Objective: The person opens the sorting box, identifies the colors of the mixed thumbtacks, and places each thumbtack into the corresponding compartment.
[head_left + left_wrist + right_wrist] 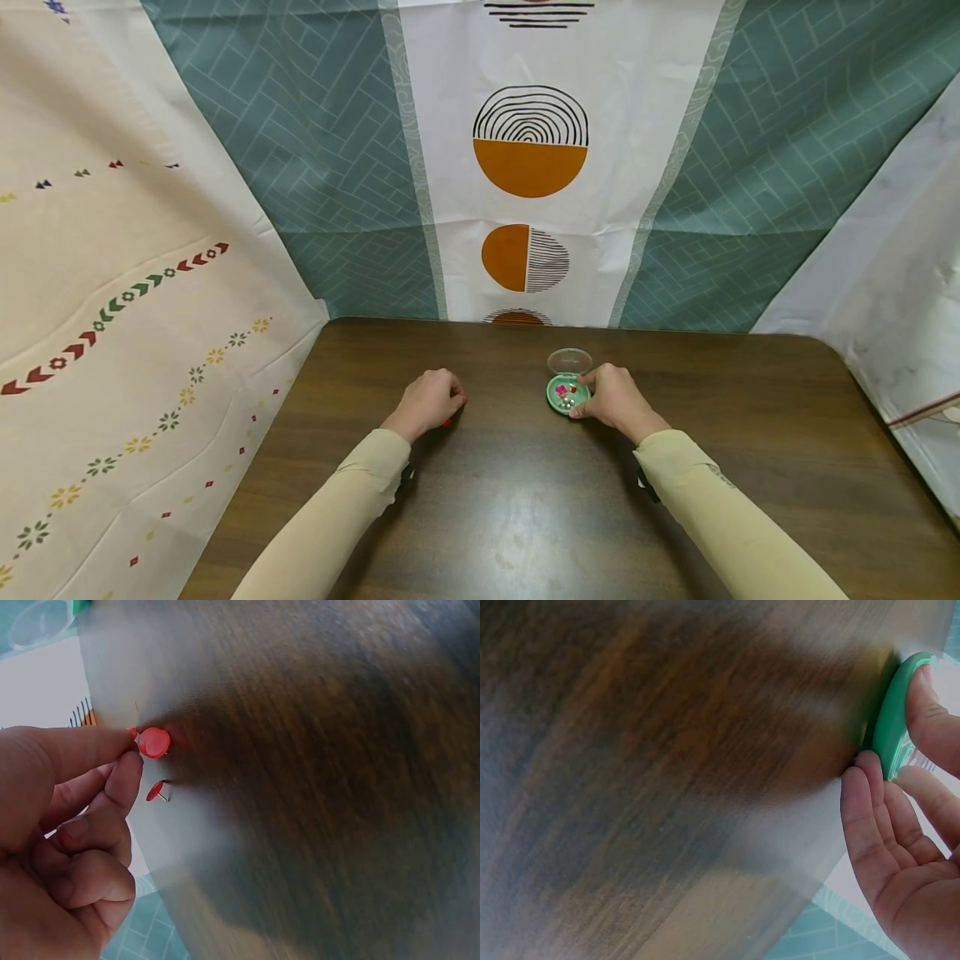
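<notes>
Thumb and index fingertip of my left hand (430, 403) pinch a small red thumbtack (133, 732), its thin pin pointing up in the left wrist view. Right beside those fingertips lies another red thumbtack (155, 742) on the wooden table. A third one (156, 790) rests on its side close by, pin showing. My right hand (619, 402) grips the edge of a round green case (891, 724), thumb on the rim and fingers against its side. The clear lid (570, 361) stands raised on the far side. Several pink, red and silvery bits (564, 392) lie inside.
The dark wooden table (510, 500) stretches out around both hands. At its far edge hangs a patterned curtain (360, 167). Pale patterned cloth (150, 358) hangs along the left, and whitish cloth (885, 250) along the right.
</notes>
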A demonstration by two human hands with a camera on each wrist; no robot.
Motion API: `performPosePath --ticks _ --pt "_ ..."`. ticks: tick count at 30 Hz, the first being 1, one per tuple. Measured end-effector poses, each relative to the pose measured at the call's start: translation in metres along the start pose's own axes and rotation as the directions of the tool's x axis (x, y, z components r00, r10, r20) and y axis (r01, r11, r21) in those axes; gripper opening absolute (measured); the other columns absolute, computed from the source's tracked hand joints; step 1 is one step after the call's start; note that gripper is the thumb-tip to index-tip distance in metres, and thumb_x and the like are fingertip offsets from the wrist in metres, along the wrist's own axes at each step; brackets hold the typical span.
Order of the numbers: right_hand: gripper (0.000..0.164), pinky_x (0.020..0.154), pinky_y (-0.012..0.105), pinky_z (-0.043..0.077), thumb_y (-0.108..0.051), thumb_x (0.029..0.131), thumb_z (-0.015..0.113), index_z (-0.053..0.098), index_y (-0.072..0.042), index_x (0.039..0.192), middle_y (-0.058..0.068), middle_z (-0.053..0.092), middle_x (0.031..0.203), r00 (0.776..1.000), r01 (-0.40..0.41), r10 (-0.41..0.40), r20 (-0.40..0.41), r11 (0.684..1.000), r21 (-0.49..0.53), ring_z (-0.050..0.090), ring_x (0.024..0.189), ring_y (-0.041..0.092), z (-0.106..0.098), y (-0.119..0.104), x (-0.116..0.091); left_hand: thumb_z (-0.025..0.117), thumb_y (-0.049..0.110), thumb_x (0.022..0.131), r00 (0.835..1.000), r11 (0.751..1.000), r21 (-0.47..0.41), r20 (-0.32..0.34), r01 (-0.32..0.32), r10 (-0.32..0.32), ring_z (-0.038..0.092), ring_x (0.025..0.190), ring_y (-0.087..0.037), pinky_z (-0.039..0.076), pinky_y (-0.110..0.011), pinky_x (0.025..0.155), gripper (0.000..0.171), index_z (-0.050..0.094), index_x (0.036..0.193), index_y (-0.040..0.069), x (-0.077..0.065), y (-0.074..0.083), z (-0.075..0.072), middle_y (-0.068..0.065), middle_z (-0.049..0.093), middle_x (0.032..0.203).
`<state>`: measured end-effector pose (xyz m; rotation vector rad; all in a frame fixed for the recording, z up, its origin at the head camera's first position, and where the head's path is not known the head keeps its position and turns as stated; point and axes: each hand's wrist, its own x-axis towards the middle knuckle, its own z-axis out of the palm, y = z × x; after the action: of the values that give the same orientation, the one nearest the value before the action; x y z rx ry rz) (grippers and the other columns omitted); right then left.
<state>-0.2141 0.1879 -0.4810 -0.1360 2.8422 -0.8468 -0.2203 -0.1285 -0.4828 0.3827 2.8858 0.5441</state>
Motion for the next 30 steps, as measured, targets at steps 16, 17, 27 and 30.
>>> performPosePath --ticks 16,17,27,30 --pt "0.068 0.089 0.044 0.048 -0.033 0.057 0.087 0.065 -0.005 0.115 0.014 0.066 0.113 0.999 -0.036 0.036 0.019 0.999 0.003 0.058 0.109 0.029 -0.001 0.0 0.001 0.057 0.022 0.088 0.999 0.991 -0.127 0.003 -0.048 0.049 0.043 0.048 -0.008 0.036 -0.026 0.046 0.023 0.069 0.07 0.014 0.005 0.02 -0.003 0.009 0.061 0.068" --pt "0.068 0.089 0.044 0.048 -0.032 0.057 0.087 0.065 -0.005 0.115 0.013 0.066 0.113 0.999 -0.036 0.036 0.018 0.999 0.002 0.059 0.109 0.028 -0.001 0.0 0.001 0.057 0.022 0.088 0.999 0.989 -0.139 0.003 -0.048 0.049 0.043 0.047 -0.008 0.036 -0.026 0.046 0.022 0.07 0.071 0.015 0.006 0.021 -0.003 0.01 0.063 0.07" --pt "0.066 0.09 0.044 0.047 -0.03 0.058 0.087 0.065 -0.004 0.114 0.013 0.067 0.113 0.999 -0.033 0.032 0.019 0.999 0.006 0.058 0.11 0.029 -0.003 -0.003 -0.001 0.056 0.022 0.09 0.995 0.923 -0.37 -0.025 -0.102 0.1 0.048 0.056 -0.011 0.042 -0.026 0.053 0.021 0.074 0.089 0.01 0.018 0.043 -0.005 -0.005 0.072 0.087" --pt "0.066 0.088 0.043 0.048 -0.03 0.058 0.087 0.066 -0.003 0.114 0.014 0.067 0.111 1.0 -0.024 0.024 0.018 1.0 0.005 0.059 0.106 0.029 -0.003 -0.003 -0.001 0.058 0.023 0.09 0.992 0.907 -0.402 -0.064 -0.123 0.106 0.05 0.059 -0.011 0.043 -0.026 0.055 0.019 0.074 0.089 0.012 0.022 0.053 -0.006 -0.006 0.072 0.088"
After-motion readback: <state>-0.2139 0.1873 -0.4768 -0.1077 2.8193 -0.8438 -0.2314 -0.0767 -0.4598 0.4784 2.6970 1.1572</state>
